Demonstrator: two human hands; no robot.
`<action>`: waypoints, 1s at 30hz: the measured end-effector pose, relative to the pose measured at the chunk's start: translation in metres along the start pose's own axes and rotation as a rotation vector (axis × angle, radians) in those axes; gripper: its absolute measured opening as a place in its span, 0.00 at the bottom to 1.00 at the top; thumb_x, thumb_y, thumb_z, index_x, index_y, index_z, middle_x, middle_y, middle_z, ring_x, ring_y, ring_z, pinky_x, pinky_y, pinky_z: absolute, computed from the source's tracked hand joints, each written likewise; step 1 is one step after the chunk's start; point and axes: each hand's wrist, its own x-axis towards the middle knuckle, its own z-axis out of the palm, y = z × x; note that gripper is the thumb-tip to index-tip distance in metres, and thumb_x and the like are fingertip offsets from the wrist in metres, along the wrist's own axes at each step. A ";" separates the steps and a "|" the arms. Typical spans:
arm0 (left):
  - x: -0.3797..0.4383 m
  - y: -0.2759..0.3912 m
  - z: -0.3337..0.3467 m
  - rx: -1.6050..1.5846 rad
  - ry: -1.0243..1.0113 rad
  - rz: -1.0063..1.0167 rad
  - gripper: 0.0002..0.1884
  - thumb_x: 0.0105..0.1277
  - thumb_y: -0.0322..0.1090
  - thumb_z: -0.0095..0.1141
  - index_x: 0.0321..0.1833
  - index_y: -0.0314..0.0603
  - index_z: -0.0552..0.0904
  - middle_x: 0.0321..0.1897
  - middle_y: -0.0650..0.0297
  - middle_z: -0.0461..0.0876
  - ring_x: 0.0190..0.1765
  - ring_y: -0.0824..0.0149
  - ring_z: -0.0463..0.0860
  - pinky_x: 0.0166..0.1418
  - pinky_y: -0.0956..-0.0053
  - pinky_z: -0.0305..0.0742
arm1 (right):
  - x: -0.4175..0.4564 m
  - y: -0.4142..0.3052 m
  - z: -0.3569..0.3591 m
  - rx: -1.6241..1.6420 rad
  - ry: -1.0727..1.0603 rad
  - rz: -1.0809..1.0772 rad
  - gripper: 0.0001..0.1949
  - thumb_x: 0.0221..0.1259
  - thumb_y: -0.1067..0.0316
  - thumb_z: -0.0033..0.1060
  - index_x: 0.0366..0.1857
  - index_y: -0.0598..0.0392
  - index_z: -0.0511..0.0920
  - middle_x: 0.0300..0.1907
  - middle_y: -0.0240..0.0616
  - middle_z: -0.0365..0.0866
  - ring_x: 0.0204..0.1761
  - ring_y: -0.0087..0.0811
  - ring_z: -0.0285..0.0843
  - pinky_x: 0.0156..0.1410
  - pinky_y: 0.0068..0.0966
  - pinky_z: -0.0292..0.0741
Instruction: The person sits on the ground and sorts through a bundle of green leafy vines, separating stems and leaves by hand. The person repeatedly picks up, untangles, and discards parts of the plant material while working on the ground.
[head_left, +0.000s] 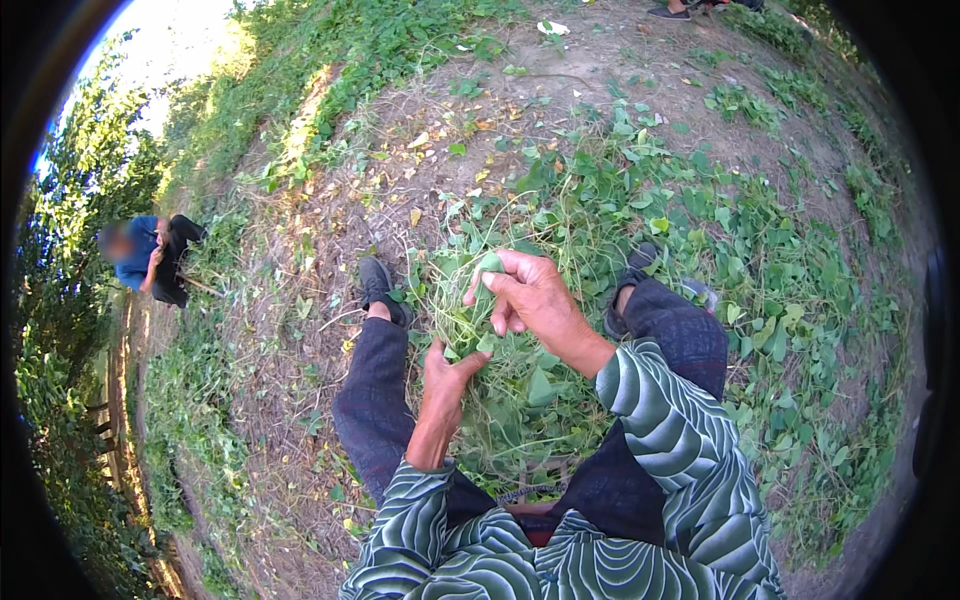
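My left hand grips a bunch of thin green vine stems, its thumb laid over small leaves at the base. Just above and to the right, my right hand pinches a green leaf between thumb and forefinger. Its other fingers curl loosely over the stems. Between my legs lies a tangled heap of cut vines with heart-shaped leaves. The lower part of the bunch is hidden by my left hand and the leaves.
My shoes rest either side of the heap. More leafy vines spread over the soil to the right. At far left a person sits or crouches near a thin stick. Another person's shoe shows at the top.
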 end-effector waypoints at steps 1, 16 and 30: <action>0.001 0.001 -0.001 -0.026 0.022 0.004 0.28 0.54 0.21 0.63 0.60 0.33 0.70 0.45 0.60 0.81 0.42 0.68 0.81 0.46 0.74 0.77 | 0.000 0.000 0.000 0.024 -0.027 0.015 0.08 0.70 0.69 0.45 0.38 0.58 0.76 0.35 0.33 0.83 0.18 0.14 0.72 0.19 0.11 0.63; 0.045 -0.003 -0.057 -0.194 0.253 0.063 0.16 0.61 0.19 0.58 0.52 0.35 0.76 0.39 0.63 0.82 0.34 0.70 0.81 0.33 0.76 0.77 | -0.011 -0.008 -0.006 -0.702 -0.097 -0.283 0.10 0.61 0.70 0.52 0.45 0.57 0.77 0.28 0.40 0.76 0.23 0.37 0.79 0.32 0.33 0.76; 0.006 0.009 0.009 0.152 0.063 0.214 0.22 0.59 0.24 0.60 0.57 0.35 0.73 0.47 0.61 0.81 0.48 0.69 0.79 0.52 0.74 0.74 | -0.018 0.011 0.010 -0.958 -0.046 -0.342 0.10 0.52 0.66 0.64 0.38 0.54 0.78 0.34 0.40 0.75 0.34 0.42 0.80 0.39 0.38 0.76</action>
